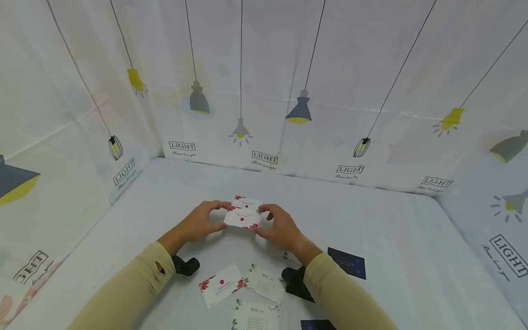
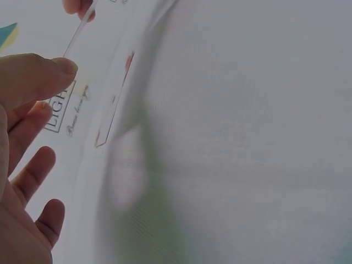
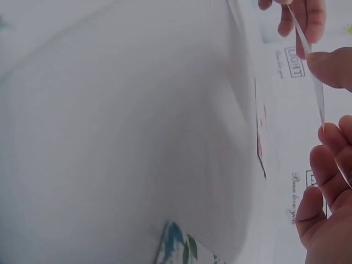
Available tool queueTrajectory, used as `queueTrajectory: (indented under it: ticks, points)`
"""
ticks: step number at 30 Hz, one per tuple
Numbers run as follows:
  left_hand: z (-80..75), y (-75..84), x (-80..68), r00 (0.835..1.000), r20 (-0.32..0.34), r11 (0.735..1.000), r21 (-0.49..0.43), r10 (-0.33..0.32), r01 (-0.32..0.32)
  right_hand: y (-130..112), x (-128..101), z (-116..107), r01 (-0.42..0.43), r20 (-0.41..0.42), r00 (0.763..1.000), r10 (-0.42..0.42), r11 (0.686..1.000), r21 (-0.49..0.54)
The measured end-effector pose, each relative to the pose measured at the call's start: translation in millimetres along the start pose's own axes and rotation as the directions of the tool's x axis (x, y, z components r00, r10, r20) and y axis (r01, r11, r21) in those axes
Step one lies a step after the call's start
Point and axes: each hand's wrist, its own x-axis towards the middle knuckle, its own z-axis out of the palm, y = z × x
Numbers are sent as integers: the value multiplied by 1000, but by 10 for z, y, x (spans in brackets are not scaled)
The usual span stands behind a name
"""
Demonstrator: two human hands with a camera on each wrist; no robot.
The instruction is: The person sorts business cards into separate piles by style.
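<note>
Between thumb and fingers, my left hand (image 1: pixel 202 222) pinches the left side of a white card (image 1: pixel 240 221) with red flowers and a red dot. On its right side, my right hand (image 1: pixel 282 228) pinches the same card. Both wrist views show this card (image 2: pixel 80 30) nearly edge-on, raised above the white surface. Just beyond it lies a second card (image 1: pixel 249 201) of the same print, partly covered by the held one in the head view; the right wrist view shows that lying card (image 3: pixel 259 129) as a thin sliver.
Nearer my body lie another red-flowered card (image 1: pixel 222 285) and two leaf-printed cards (image 1: pixel 267 283). A further leaf-printed card (image 1: pixel 291 258) is partly hidden by my right arm. Dark blue cards (image 1: pixel 348 262) lie to the right. A fabric wall (image 1: pixel 264 133) with printed lamps rises behind.
</note>
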Motion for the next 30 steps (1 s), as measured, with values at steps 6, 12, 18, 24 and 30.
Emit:
queueTrajectory:
  ticks: [6, 12, 18, 24, 30]
  points:
    - [-9, -18, 132, 1000, -18, 999, -46, -8, 7, 39, 112, -15, -32, -40, 999, 31, 999, -13]
    - [1, -61, 239, 999, -9, 998, -45, -43, 43, 50, 166, -14, -90, -54, 994, 91, 996, 10]
    - [34, -85, 323, 999, -36, 997, -70, -37, 35, 56, 212, 8, -89, -86, 992, 92, 996, 27]
    - [69, -109, 372, 998, -49, 996, -81, -49, 45, 82, 249, 39, -118, -95, 988, 121, 992, 38]
    - [101, -136, 443, 994, -49, 993, -72, -95, 91, 126, 305, 69, -150, -99, 983, 155, 987, 56]
